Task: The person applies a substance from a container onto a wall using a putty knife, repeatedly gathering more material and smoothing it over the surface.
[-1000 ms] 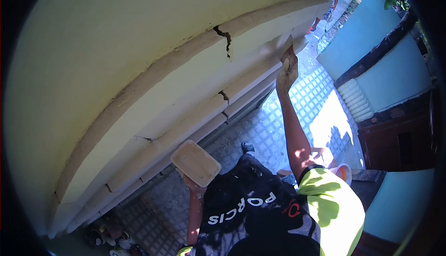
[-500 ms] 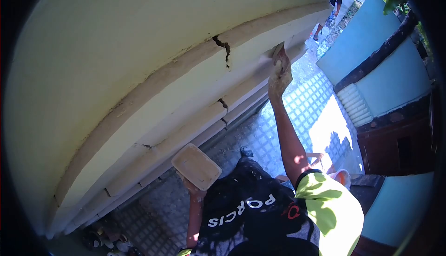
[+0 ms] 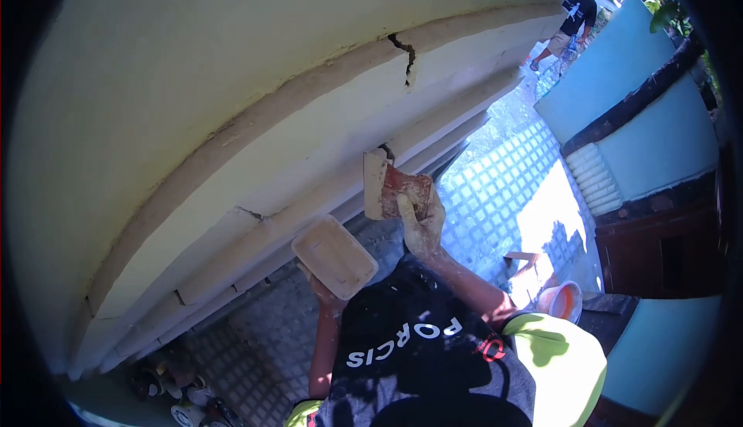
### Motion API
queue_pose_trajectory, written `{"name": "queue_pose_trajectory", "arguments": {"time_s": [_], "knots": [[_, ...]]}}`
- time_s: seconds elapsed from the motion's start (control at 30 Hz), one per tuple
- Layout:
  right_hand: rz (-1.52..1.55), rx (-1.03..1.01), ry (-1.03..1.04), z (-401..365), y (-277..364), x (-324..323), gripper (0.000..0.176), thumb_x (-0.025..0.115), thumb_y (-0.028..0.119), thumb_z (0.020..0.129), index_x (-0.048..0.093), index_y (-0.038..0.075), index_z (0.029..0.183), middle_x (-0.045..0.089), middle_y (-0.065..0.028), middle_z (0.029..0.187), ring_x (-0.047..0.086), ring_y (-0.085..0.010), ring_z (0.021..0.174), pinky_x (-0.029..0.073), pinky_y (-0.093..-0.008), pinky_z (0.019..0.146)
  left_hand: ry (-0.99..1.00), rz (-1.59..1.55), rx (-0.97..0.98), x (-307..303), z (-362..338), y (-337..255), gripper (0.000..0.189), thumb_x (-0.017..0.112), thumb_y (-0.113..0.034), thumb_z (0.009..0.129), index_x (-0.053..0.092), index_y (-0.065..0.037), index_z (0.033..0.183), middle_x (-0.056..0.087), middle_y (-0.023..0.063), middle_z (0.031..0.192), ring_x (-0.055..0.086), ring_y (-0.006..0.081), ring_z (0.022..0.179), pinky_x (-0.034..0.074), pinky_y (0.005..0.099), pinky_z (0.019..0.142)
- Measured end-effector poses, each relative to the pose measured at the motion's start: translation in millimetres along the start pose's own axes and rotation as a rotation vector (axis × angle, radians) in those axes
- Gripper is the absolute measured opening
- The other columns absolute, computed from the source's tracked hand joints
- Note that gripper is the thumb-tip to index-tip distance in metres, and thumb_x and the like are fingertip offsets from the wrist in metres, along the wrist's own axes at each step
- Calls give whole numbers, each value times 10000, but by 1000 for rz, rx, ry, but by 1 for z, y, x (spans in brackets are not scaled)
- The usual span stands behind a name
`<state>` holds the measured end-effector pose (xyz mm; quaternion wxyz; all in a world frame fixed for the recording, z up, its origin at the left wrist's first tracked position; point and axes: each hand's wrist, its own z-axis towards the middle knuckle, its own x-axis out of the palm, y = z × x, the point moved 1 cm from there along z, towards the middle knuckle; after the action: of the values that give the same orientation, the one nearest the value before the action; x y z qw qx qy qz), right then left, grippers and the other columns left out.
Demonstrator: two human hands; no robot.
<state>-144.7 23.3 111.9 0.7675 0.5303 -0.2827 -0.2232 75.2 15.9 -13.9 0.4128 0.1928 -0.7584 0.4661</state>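
Note:
My left hand is closed on the side of a shallow rectangular plastic tub, whose open top faces me; pale smears coat its inside. Closed around a putty knife is my right hand, dusted with pale filler. The knife has a wide, light-coated blade and a worn reddish grip. Its blade stands up and to the right of the tub, overlapping the lower ledge of the cream moulding in this view. A dark crack runs down through the upper band of the moulding.
A second thin crack marks the moulding on the left. On the tiled floor to the right stands a bucket with an orange inside. Several cans lie at lower left. Another person walks in the background.
My right hand has come down and left from the far end of the moulding, bringing the putty knife near the tub. The background person has come further into view.

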Motion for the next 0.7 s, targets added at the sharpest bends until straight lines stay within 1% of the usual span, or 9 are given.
{"name": "queue_pose_trajectory", "arguments": {"time_s": [0.07,0.17,0.23,0.27,0.37,0.47,0.57,0.67,0.7], "knots": [[-106,49,84,-16,0,12,295,657,118,947,590,-25,1197,697,-80,1059,626,-113,966,507,-295,861,31,49,22,1,-5,-7,839,314,-743,925,285,-140,1508,477,135,1419,558,326,1242,521,550,971],[-189,78,209,-36,16,33,321,682,150,923,606,-15,1189,713,-99,1024,649,-118,936,524,-309,831,65,197,112,10,-16,-21,850,241,-746,936,251,-134,1524,439,137,1452,532,323,1273,504,544,1000],[-213,107,327,-52,10,44,323,681,167,923,613,-15,1180,714,-109,1022,659,-128,932,529,-315,824,85,151,106,-3,-20,-27,883,195,-763,925,216,-126,1537,400,152,1489,502,343,1305,475,554,1034],[-253,151,362,-60,11,48,335,688,177,913,614,-14,1179,718,-134,1001,687,-160,911,540,-327,802,91,127,104,-10,-24,-29,900,172,-772,920,199,-122,1543,380,160,1507,486,354,1321,461,559,1051],[-301,202,462,-75,20,67,316,693,131,916,606,-24,1176,667,-60,1017,602,-110,940,503,-286,821,112,27,99,1,-38,-50,913,173,-783,913,203,-122,1542,375,164,1508,470,353,1335,455,556,1060],[-290,206,463,-92,12,81,341,686,132,918,595,-29,1204,676,-73,1029,615,-121,949,512,-291,838,111,-175,3,3,-48,-65,925,168,-793,905,207,-123,1542,374,164,1508,461,351,1344,451,552,1064],[-306,163,439,-100,5,85,381,681,133,917,575,-33,1243,682,-91,1053,626,-130,965,518,-299,868,191,-78,28,-18,-47,-65,945,214,-818,885,217,-139,1541,393,150,1488,441,354,1355,424,556,1083],[-395,25,432,-100,17,92,407,650,171,922,555,-22,1267,721,-193,976,730,-273,924,567,-359,794,172,-185,-32,-18,-47,-69,940,249,-813,886,240,-133,1535,404,151,1485,460,336,1343,423,542,1086],[-424,34,462,-103,22,93,402,643,156,925,552,-20,1275,717,-202,994,725,-282,947,568,-362,803,202,-155,-2,-20,-47,-68,925,264,-801,893,248,-133,1533,407,150,1486,461,328,1343,419,532,1091]]}}
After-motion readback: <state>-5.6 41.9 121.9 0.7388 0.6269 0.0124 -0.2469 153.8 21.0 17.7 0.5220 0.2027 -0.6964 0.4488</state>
